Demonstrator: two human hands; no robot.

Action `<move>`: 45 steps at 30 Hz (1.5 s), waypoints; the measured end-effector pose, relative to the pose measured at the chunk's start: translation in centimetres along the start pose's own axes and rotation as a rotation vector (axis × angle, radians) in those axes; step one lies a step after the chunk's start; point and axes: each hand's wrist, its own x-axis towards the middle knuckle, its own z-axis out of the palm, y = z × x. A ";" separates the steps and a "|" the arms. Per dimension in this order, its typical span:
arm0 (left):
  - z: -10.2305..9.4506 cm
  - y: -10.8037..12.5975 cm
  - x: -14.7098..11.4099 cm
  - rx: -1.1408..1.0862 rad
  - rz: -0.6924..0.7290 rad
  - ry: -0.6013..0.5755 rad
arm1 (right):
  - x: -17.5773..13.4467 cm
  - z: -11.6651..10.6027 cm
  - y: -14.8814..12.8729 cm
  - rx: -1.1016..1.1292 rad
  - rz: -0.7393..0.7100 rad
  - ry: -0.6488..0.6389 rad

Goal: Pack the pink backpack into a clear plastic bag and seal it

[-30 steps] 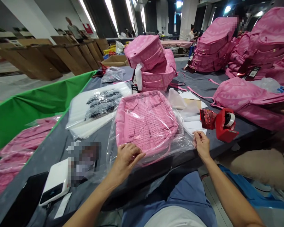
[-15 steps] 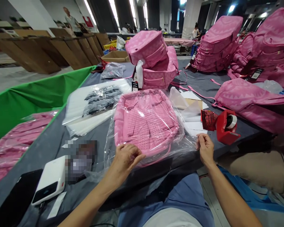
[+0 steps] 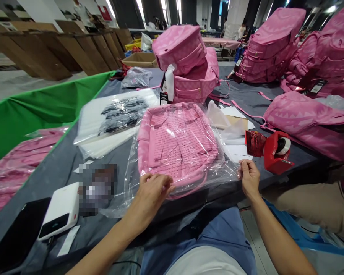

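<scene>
Desk (image 3: 74, 164): grey cloth top, runs from the near edge to the far end. Green bin wall (image 3: 43, 114) along its left side, bagged pink items inside.

Pink backpacks piled at the back and right: stack (image 3: 189, 65) just behind the work spot, bigger heaps (image 3: 272, 46) far right, one lying flat (image 3: 304, 118) at right.

Backpack (image 3: 176, 143): pink, lies flat at centre of desk near the front edge, inside a clear bag (image 3: 218, 168). The bag's open end faces the person, loose film spills over the desk edge.

Stack of flat poly bags (image 3: 114, 118) with black print, left of the backpack, apart from it.

Papers and card (image 3: 235, 133) right of the backpack, partly under the bag film.

Tape dispenser (image 3: 276, 152): red, roll mounted, right of the backpack, near the right hand, not touching.

White device (image 3: 60, 210) and black slab (image 3: 14, 236) at near left of desk.

Left hand (image 3: 153, 191): fingers curled, pinching the bag film at the near edge of the backpack, closed on film.

Right hand (image 3: 249, 177): fingers and thumb closed on the bag's near right corner, film bunched in the grip, just in front of the dispenser.

Hands well apart, each on one side of the bag mouth.
</scene>
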 end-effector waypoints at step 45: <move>0.2 -1.0 2.9 -0.529 -0.358 -0.239 | 1.4 0.1 -0.1 -0.356 0.047 0.069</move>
